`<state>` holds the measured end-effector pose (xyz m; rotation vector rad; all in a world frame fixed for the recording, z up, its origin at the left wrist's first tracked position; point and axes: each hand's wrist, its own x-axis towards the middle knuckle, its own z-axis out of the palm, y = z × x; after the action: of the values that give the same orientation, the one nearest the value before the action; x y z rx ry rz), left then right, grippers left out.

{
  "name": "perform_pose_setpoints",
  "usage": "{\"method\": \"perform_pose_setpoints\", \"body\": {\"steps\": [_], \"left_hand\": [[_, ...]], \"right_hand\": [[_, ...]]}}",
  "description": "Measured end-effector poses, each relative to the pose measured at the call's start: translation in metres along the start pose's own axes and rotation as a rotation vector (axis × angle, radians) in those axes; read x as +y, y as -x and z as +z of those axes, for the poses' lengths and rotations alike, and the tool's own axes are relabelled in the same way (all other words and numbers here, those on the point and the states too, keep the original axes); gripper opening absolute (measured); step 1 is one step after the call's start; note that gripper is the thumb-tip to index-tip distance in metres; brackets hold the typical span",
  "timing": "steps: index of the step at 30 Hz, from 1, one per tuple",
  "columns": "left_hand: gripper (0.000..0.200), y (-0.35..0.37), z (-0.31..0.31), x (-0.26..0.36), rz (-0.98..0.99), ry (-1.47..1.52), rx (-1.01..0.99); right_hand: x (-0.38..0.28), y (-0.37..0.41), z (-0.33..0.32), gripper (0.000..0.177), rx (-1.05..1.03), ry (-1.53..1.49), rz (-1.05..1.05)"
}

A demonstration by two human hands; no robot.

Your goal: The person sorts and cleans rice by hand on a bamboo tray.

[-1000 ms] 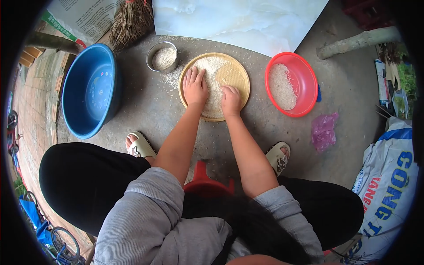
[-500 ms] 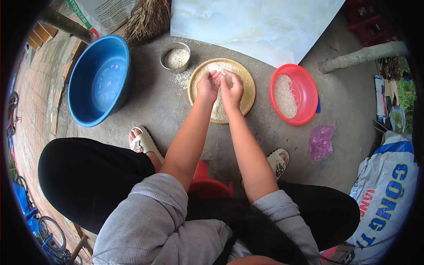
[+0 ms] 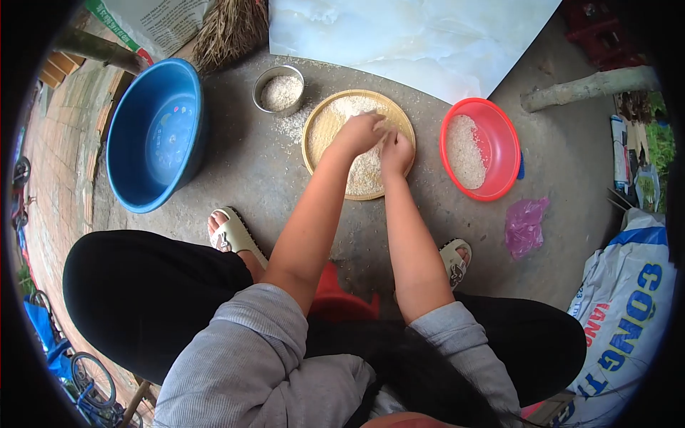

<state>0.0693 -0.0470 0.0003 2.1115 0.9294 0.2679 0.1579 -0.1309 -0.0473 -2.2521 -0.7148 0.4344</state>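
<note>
A round woven bamboo tray (image 3: 310,151) on the floor holds a spread of white rice grains (image 3: 365,175). Above its right half, my left hand (image 3: 360,133) is turned back-up, its fingers bent towards my right hand. My right hand (image 3: 397,152) is curled in a fist close beside it, thumb side up. The fingertips of both hands nearly meet. Whatever they pinch is too small or hidden to make out.
A metal bowl of rice (image 3: 280,91) stands left of the tray, with grains spilled nearby. To the right are a red basin (image 3: 502,153) with rice and a purple plastic bag (image 3: 526,227). A blue tub (image 3: 155,135) is at left, a straw broom (image 3: 230,32) behind.
My hands were cupped side by side, palms up, over the tray. Now the left has turned palm-down, and the right has closed and moved slightly right and nearer to me.
</note>
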Motion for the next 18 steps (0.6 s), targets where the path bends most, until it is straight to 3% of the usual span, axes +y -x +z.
{"method": "perform_pose_setpoints", "body": {"steps": [1, 2, 4, 6, 10, 11, 16, 18], "left_hand": [[0.037, -0.001, -0.002, -0.01, -0.011, 0.075, 0.071], [0.036, -0.004, -0.004, -0.019, -0.104, 0.102, 0.127], [0.034, -0.004, -0.01, -0.029, -0.172, 0.026, 0.291], [0.032, -0.008, -0.005, -0.05, -0.116, -0.004, 0.43], [0.03, -0.024, 0.013, -0.071, -0.153, 0.061, 0.486], [0.028, -0.025, 0.02, -0.072, -0.041, 0.044, 0.566], [0.019, -0.035, 0.037, -0.065, 0.03, -0.101, 0.613], [0.018, -0.036, 0.037, -0.061, -0.124, 0.07, 0.428]], "right_hand": [[0.005, 0.004, -0.001, 0.045, 0.099, 0.148, -0.165], [0.01, 0.007, -0.001, 0.045, 0.102, 0.147, -0.156], [0.024, 0.011, -0.001, 0.044, -0.047, 0.486, -0.318], [0.027, 0.01, 0.009, 0.04, -0.004, 0.571, -0.315], [0.027, 0.01, 0.018, 0.037, 0.039, 0.738, -0.289], [0.026, 0.01, 0.018, 0.037, 0.057, 0.739, -0.298], [0.028, 0.01, 0.021, 0.036, 0.098, 0.71, -0.317], [0.03, 0.01, 0.021, 0.036, 0.111, 0.702, -0.345]]}}
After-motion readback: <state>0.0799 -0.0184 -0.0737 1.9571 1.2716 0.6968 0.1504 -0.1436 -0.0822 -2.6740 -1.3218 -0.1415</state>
